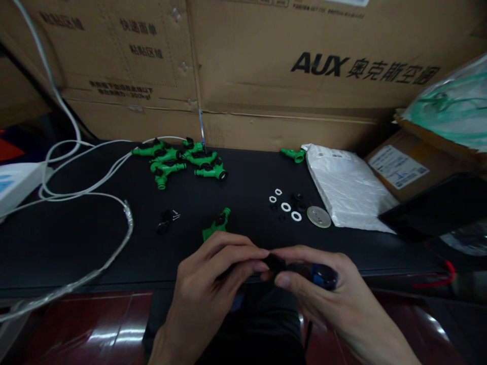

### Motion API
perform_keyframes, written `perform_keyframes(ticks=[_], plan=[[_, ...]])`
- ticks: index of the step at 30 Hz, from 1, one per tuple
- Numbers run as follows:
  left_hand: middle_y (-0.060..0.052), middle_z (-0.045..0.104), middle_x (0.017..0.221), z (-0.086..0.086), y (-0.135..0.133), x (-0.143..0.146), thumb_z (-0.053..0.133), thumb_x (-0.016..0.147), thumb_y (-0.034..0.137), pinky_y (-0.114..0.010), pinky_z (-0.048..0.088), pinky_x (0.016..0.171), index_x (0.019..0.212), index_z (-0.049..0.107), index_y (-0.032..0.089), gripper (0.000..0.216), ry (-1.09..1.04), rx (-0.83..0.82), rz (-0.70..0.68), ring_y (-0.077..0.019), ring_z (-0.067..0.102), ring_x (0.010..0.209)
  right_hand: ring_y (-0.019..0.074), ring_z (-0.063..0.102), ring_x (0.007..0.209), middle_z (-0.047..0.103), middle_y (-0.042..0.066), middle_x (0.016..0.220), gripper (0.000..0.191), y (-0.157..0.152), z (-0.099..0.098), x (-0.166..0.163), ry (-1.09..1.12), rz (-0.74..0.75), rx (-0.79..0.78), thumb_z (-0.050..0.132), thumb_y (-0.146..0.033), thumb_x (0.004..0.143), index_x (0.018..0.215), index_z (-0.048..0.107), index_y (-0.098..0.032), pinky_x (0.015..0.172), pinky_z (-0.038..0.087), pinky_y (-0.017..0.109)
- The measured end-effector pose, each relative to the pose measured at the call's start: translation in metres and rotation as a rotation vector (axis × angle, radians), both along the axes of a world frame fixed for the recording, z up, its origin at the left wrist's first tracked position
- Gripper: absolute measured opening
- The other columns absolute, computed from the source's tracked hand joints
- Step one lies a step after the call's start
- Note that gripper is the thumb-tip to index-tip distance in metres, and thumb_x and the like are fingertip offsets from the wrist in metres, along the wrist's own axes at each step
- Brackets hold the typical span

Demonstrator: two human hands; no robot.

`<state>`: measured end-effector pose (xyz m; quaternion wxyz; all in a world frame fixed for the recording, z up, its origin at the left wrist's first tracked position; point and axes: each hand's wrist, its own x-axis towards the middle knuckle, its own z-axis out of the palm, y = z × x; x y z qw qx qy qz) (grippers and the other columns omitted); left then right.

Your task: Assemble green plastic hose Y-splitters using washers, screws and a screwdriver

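Observation:
Close to the desk's front edge, my left hand (216,279) is closed, its thumb and fingers pinching a small black part (274,263). My right hand (327,284) meets it from the other side, fingertips on the same black part. A dark blue rounded handle (324,276) is tucked between the thumb and fingers of my right hand; the rest of that tool is hidden. Just beyond my left hand lies a green hose connector (216,223), partly covered by it. To the right lie white washers (285,207), small black rings (301,207) and a round metal disc (318,217).
Several green connectors (167,157) with black knobs are grouped at the back left; another connector (294,154) lies beside a white packet (346,187). Small black pieces and screws (169,219) lie left. White cable (76,195) loops across the desk. Cardboard (243,66) stands behind.

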<state>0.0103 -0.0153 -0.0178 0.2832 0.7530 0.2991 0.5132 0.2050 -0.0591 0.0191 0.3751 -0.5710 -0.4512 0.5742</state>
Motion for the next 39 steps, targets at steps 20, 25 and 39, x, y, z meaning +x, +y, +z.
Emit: perform_keyframes(ticks=[20, 25, 39], plan=[[0.001, 0.076, 0.094, -0.019, -0.022, -0.013, 0.07, 0.094, 0.012, -0.019, 0.061, 0.077, 0.105, 0.076, 0.025, 0.018, 0.066, -0.138, 0.129, -0.0113, 0.074, 0.084, 0.0217, 0.077, 0.09, 0.081, 0.001, 0.096, 0.017, 0.009, -0.005, -0.009, -0.292, -0.056, 0.24, 0.084, -0.04, 0.078, 0.092, 0.083, -0.03, 0.077, 0.062, 0.026], [-0.003, 0.072, 0.114, -0.028, -0.021, -0.045, 0.07, 0.095, 0.021, -0.034, 0.061, 0.094, 0.118, 0.07, 0.028, 0.024, 0.266, -0.064, 0.472, -0.0192, 0.071, 0.105, 0.0246, 0.076, 0.086, 0.081, 0.002, 0.09, 0.021, 0.02, -0.017, -0.023, -0.429, -0.073, 0.321, 0.08, -0.046, 0.082, 0.093, 0.081, -0.028, 0.077, 0.06, 0.033], [-0.006, 0.072, 0.128, -0.046, -0.008, -0.04, 0.061, 0.1, 0.019, -0.045, 0.061, 0.092, 0.132, 0.06, 0.028, 0.033, 0.36, -0.062, 0.446, -0.0233, 0.071, 0.11, 0.0218, 0.073, 0.079, 0.073, 0.003, 0.086, 0.003, 0.046, -0.027, -0.058, -0.689, 0.113, 0.521, 0.07, -0.023, 0.091, 0.089, 0.071, -0.023, 0.072, 0.055, 0.032]])
